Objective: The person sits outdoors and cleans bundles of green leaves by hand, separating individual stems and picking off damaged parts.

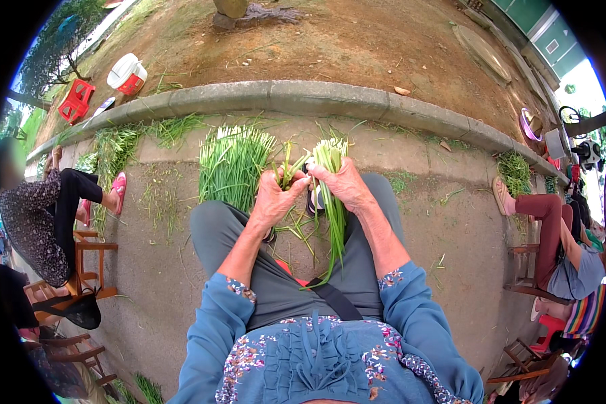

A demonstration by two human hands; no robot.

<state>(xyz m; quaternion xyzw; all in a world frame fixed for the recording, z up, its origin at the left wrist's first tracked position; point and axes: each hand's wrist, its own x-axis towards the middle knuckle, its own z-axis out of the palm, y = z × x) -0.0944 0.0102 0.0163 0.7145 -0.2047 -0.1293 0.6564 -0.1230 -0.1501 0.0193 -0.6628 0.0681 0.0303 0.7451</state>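
A bunch of chives point(337, 232) is gripped in my right hand point(347, 185), pale stem ends up, long green leaves drooping between my knees. Close beside it, my left hand point(273, 198) pinches a small tuft of short yellowish chive scraps point(289, 167). The fingertips of both hands nearly meet at the bunch's near-left side. Left of my hands, on the pavement, lies a thick pile of chives point(230, 168), laid side by side with white ends pointing away. Loose chive scraps point(301, 232) are scattered on the ground between my legs.
Beyond the pile runs a concrete kerb point(283, 94) with bare soil behind it. A red stool point(76, 101) and a white-and-red bucket point(127, 74) stand far left. One person point(37, 215) sits on my left, another point(549, 236) on my right, near more chives point(515, 174).
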